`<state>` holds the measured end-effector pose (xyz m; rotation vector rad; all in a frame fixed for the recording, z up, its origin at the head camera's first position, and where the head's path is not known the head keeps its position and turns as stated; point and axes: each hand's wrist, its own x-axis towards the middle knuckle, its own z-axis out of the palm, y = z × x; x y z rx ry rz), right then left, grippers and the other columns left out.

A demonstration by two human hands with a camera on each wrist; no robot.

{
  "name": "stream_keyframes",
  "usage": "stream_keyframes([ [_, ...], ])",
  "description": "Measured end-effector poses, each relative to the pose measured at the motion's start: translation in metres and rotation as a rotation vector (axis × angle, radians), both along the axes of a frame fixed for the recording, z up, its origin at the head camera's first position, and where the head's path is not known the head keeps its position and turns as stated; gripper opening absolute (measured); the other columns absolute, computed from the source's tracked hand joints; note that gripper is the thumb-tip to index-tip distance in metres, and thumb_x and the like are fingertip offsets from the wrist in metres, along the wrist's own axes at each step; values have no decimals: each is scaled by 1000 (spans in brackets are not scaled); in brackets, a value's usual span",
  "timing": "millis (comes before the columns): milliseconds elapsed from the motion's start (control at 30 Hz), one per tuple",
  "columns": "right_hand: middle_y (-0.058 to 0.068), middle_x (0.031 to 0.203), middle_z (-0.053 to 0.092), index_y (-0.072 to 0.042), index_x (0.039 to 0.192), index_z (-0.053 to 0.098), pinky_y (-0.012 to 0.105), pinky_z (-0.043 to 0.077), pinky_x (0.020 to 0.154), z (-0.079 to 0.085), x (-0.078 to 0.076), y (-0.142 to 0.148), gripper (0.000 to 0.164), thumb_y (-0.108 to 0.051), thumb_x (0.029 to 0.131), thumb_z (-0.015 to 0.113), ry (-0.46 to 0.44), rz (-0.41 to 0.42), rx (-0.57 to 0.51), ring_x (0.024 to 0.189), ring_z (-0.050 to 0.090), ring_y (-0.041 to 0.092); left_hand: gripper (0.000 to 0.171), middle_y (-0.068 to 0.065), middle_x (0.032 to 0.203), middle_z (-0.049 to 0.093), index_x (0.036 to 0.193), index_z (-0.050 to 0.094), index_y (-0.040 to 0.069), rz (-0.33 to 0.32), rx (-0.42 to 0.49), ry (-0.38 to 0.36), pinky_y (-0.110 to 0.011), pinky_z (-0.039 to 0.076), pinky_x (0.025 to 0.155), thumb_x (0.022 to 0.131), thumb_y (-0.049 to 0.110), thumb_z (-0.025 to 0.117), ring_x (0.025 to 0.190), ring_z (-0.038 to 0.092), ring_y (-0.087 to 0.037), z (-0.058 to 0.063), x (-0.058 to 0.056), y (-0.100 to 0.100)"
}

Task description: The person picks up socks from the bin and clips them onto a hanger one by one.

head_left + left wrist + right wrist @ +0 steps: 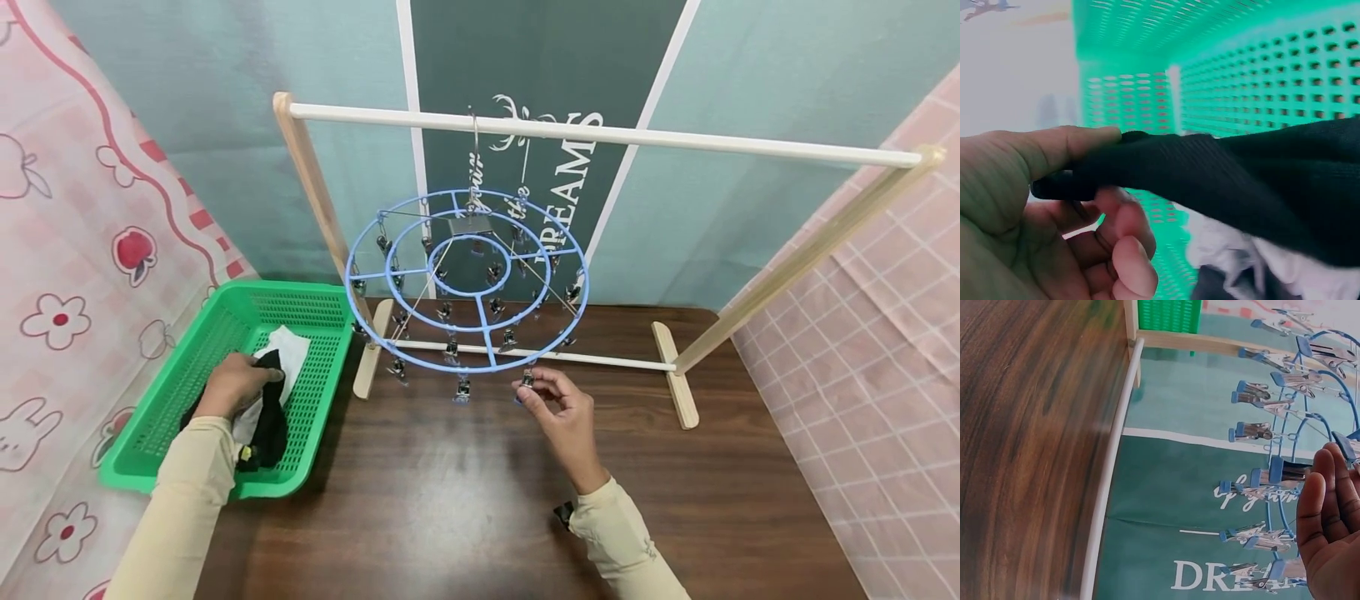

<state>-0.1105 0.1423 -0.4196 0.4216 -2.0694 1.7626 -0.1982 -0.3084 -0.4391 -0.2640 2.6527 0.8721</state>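
Note:
In the green basket (327, 417), my left hand (236, 385) pinches the edge of a black sock (1191, 169) between thumb and fingers. Its ribbed fabric stretches away to the right in the left wrist view. White cloth (294, 350) lies beneath and beside it. My right hand (564, 412) is at the front rim of a blue round clip hanger (487, 343), thumb and fingers pinching a metal clip (528, 378). In the right wrist view, the fingers partly hide that clip.
The hanger hangs by a hook from the white rail (585, 132) of a wooden stand. Several clips dangle from its rings. The stand's feet (675, 375) rest on the brown table (435, 500). Curtains and a pink tiled wall surround it.

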Motion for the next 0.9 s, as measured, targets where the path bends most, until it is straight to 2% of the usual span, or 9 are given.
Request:
stream_keyframes([
  [100,28,90,68,16,102,59,21,53,72,2,1,1,20,15,83,65,-14,-2,4,80,66,9,37,-8,62,39,69,44,5,-27,-30,50,-38,39,54,94,27,58,56,43,-26,10,4,5],
  [133,28,89,68,16,102,59,21,53,72,3,1,1,20,15,83,65,-18,-2,5,80,66,10,39,-3,60,33,66,38,9,-27,-29,61,-36,35,53,95,28,56,53,39,-22,12,6,7],
  [233,27,88,68,16,102,60,21,53,71,4,2,1,19,14,83,65,-17,-12,7,78,65,10,41,-2,60,32,65,36,10,-25,-8,102,-34,33,51,98,28,52,52,37,-20,21,11,12],
  [467,22,80,63,16,99,62,19,50,65,5,3,1,22,17,78,68,69,-72,20,71,60,9,46,0,56,25,64,30,11,-27,28,197,-33,30,48,102,31,46,48,29,-18,36,25,20],
  [633,16,79,61,14,98,64,19,48,61,8,3,2,21,17,78,68,88,-80,39,67,57,10,45,0,55,25,66,31,11,-8,-9,337,-33,29,49,103,31,46,49,31,-20,43,31,29],
  [800,16,78,61,14,97,64,19,48,59,10,4,3,21,17,78,69,79,-88,52,65,55,10,40,-3,54,31,69,39,6,20,-34,501,-34,29,49,101,25,52,49,36,-21,53,36,39],
  [900,16,77,62,15,96,63,19,47,58,9,4,4,21,17,76,70,74,-86,41,65,56,9,29,-12,60,46,86,53,-3,41,-47,568,-35,30,50,100,22,54,52,41,-23,57,38,43],
])
